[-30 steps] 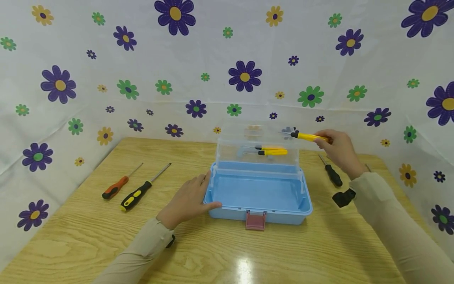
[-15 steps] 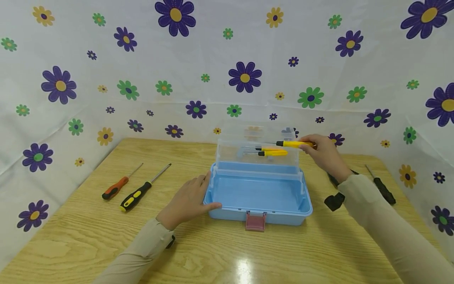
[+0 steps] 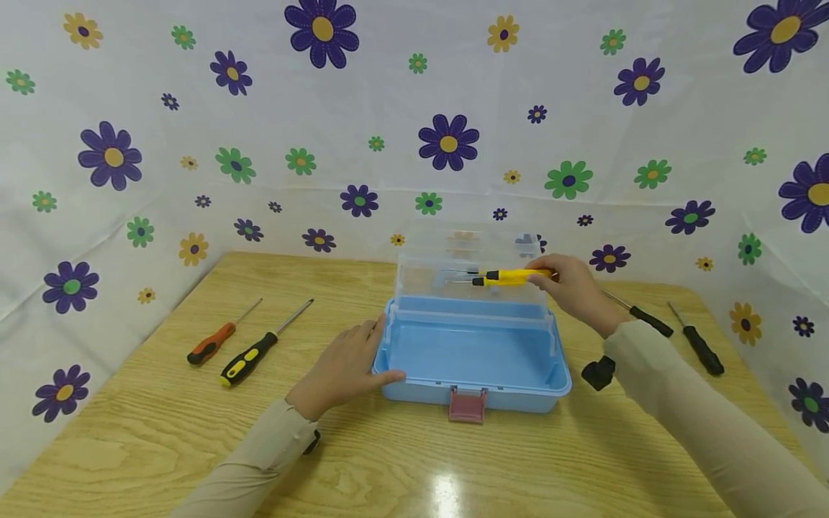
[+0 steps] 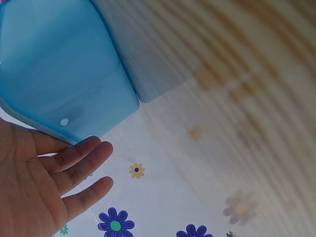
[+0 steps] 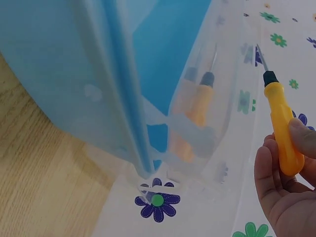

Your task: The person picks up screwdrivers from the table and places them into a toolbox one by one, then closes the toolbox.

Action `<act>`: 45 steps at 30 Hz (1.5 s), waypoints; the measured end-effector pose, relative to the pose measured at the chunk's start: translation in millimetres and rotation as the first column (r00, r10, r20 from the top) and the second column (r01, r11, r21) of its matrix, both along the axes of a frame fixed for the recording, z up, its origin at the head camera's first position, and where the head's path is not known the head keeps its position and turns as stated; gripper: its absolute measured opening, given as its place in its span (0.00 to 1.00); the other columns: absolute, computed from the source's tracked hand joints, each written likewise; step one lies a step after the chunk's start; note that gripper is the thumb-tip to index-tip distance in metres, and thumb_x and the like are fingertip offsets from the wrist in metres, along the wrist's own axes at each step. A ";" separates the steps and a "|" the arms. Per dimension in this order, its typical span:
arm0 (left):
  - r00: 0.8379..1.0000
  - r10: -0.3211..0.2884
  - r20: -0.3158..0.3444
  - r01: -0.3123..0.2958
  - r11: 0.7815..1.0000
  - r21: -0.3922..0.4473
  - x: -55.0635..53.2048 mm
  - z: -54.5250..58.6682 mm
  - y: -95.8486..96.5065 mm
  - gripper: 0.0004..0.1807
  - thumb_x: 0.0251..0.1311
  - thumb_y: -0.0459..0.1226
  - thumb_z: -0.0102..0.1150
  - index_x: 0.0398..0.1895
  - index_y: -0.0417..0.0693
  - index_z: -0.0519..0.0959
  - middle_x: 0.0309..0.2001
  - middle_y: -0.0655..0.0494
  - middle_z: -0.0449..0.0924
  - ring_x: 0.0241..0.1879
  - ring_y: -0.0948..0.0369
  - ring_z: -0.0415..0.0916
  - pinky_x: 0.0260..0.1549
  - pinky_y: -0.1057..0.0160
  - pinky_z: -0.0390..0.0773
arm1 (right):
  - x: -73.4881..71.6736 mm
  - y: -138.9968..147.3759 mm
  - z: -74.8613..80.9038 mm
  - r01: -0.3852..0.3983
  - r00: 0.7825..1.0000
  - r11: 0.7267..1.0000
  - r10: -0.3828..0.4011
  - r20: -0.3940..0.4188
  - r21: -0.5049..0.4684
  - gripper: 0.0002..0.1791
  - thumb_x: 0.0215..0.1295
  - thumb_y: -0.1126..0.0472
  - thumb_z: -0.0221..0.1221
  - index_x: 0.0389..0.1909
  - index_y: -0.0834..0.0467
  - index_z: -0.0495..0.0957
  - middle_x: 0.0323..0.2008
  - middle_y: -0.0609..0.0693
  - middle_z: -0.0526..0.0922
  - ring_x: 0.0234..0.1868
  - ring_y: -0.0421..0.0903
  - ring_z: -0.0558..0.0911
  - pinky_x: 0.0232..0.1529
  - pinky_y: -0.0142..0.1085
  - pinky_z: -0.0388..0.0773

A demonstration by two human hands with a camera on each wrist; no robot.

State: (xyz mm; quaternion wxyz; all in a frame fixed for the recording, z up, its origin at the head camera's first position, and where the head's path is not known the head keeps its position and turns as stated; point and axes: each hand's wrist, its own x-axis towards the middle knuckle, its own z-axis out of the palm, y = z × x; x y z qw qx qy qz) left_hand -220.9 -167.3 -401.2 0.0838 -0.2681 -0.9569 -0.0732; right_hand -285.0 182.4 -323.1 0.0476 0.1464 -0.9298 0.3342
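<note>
Pinching a yellow screwdriver [image 3: 513, 277] near the clear tray [image 3: 414, 280], right hand [image 3: 573, 288] is apart from left hand [image 3: 346, 367], which touches the box [image 3: 414, 391], fingers extended. Wood-grain table [image 3: 388, 460] shines in front; white flowered cloth [image 3: 259, 129] stands behind.

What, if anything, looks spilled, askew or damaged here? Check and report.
Nothing stands out. The open light-blue plastic toolbox sits level on the wood-grain table, with no spill or break visible. Four loose screwdrivers, handles mainly black or orange, lie beside it, and the person's right hand grips a yellow-handled screwdriver.
</note>
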 end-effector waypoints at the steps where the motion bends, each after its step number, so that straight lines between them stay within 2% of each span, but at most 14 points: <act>1: 1.000 0.000 0.001 0.000 1.000 0.000 0.2 -0.1 0.1 0.56 0.54 0.68 0.48 0.70 0.30 0.53 0.60 0.36 0.70 0.56 0.46 0.73 0.57 0.48 0.72 | -0.4 -0.7 -1.4 -0.003 1.000 1.000 0.003 -0.004 0.002 0.14 0.67 0.65 0.54 0.50 0.68 0.77 0.45 0.65 0.79 0.37 0.54 0.77 0.41 0.38 0.79; 5: 1.000 0.003 0.005 -0.003 1.000 -0.002 0.5 -0.3 0.3 0.56 0.54 0.68 0.48 0.70 0.31 0.53 0.61 0.36 0.69 0.58 0.45 0.72 0.57 0.48 0.71 | -1.2 -3.5 -5.6 -0.007 1.000 1.000 0.007 -0.011 0.016 0.14 0.67 0.65 0.54 0.49 0.68 0.77 0.46 0.64 0.80 0.35 0.52 0.76 0.40 0.37 0.79; 12: 1.000 0.011 0.000 -0.011 1.000 -0.011 2.3 1.2 1.0 0.55 0.55 0.66 0.51 0.70 0.31 0.53 0.60 0.37 0.69 0.56 0.46 0.72 0.56 0.48 0.72 | 0.7 -8.3 -9.9 -0.003 1.000 0.999 0.002 0.022 0.042 0.15 0.66 0.64 0.55 0.50 0.67 0.77 0.49 0.64 0.79 0.38 0.52 0.76 0.44 0.41 0.80; 21: 1.000 0.013 -0.002 -0.013 1.000 -0.018 0.3 -1.7 0.6 0.55 0.55 0.66 0.50 0.70 0.31 0.53 0.60 0.37 0.69 0.56 0.47 0.73 0.56 0.48 0.72 | -1.4 -12.1 -18.1 -0.002 1.000 0.996 0.000 0.020 0.093 0.15 0.67 0.62 0.55 0.51 0.65 0.78 0.48 0.62 0.80 0.39 0.52 0.76 0.42 0.41 0.80; 36: 1.000 0.019 0.022 -0.019 1.000 0.000 0.3 -0.4 0.5 0.55 0.54 0.66 0.51 0.70 0.31 0.52 0.60 0.36 0.69 0.57 0.46 0.72 0.58 0.47 0.71 | -9.6 -15.5 -27.3 -0.027 1.000 0.991 0.025 0.017 0.134 0.16 0.64 0.62 0.59 0.50 0.65 0.79 0.48 0.62 0.81 0.43 0.54 0.78 0.48 0.45 0.79; 45: 0.999 0.023 0.028 -0.024 1.000 0.004 0.5 -0.7 0.4 0.55 0.54 0.65 0.52 0.71 0.32 0.52 0.60 0.36 0.69 0.58 0.45 0.72 0.58 0.47 0.71 | -15.2 -16.6 -30.5 -0.051 0.999 0.975 0.050 0.009 0.217 0.16 0.63 0.62 0.59 0.50 0.64 0.79 0.49 0.61 0.82 0.47 0.56 0.81 0.51 0.47 0.79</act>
